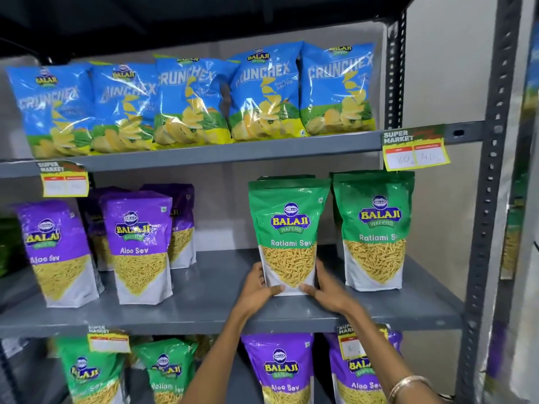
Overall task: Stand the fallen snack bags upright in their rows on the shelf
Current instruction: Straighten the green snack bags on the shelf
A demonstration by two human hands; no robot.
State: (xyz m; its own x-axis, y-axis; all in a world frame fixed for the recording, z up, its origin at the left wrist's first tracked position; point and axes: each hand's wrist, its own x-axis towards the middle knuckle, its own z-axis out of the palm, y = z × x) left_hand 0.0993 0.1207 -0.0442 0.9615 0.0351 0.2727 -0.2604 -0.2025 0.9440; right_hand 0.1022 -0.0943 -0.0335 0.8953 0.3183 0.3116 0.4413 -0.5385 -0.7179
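A green Ratlami Sev bag [287, 228] stands upright on the middle shelf [204, 298], near its front edge. My left hand [258, 287] grips its lower left corner and my right hand [328, 288] grips its lower right corner, thumbs on the front. A second green Ratlami Sev bag [374, 228] stands upright just to its right. Purple Aloo Sev bags [137, 246] stand in rows at the left of the same shelf, with another purple bag [58, 252] at the far left leaning slightly.
Blue Crunchex bags [189, 97] line the top shelf. Green bags [166, 371] and purple bags [280, 371] stand on the lower shelf. Yellow price tags [414, 153] hang from shelf edges. A grey perforated upright [490, 170] bounds the right side. Bare shelf lies between the purple and green rows.
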